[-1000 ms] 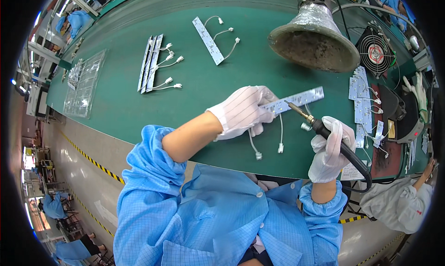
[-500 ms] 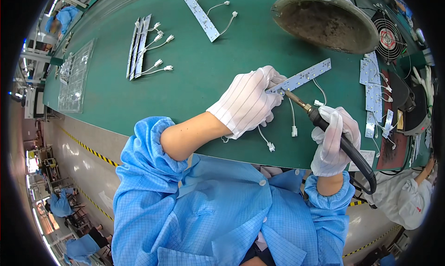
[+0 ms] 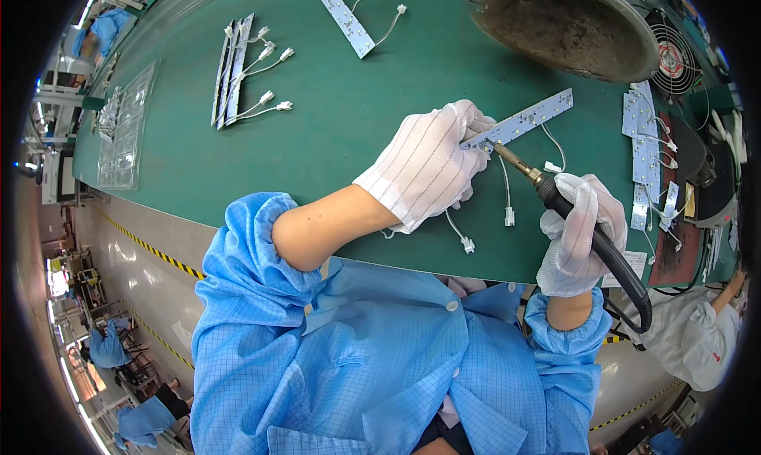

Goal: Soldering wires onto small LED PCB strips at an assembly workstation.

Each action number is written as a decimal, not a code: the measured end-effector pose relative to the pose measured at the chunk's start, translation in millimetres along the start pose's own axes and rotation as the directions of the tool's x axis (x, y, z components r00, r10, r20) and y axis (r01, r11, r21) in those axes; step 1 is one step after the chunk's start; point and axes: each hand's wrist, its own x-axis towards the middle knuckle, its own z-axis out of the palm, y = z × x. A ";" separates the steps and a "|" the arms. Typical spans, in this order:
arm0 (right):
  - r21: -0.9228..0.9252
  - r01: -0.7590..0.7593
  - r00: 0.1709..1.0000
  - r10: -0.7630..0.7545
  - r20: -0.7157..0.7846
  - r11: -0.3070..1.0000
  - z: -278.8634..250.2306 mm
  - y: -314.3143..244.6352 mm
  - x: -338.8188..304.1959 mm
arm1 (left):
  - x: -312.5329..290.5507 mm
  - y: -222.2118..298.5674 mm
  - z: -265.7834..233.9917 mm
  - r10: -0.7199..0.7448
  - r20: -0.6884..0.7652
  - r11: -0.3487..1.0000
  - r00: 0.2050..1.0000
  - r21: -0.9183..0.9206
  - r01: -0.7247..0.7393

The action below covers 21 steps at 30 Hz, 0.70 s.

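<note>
My left hand (image 3: 428, 166), in a white striped glove, pinches the near-left end of a narrow LED circuit board (image 3: 527, 122). The board slants up to the right, and white wires with plugs hang from its lower side. In my gloved right hand (image 3: 583, 233) is a soldering iron (image 3: 557, 199), held by its black handle like a pen. Its metal tip meets the board close beside my left fingertips. What the tip touches is too small to make out. A white plug (image 3: 468, 245) dangles on its wire below my left hand.
Other LED boards lie on the green table (image 3: 333, 114): a group (image 3: 230, 74) at left, one board (image 3: 342, 17) at the back, a stack (image 3: 644, 138) at right. A wide metal hood (image 3: 567, 31) and a fan (image 3: 672, 59) stand back right. At far left sits a clear tray (image 3: 127, 130).
The right hand and iron have shifted slightly right, and the held board a little up and right. The iron's tip stays at the board's left end. My view has shifted slightly.
</note>
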 end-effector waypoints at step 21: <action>0.092 0.114 0.993 -0.112 -0.022 0.989 -3.7 0.5 8.0 | 3.1 9.4 -6.5 -0.139 0.057 0.967 0.989 -0.206 0.147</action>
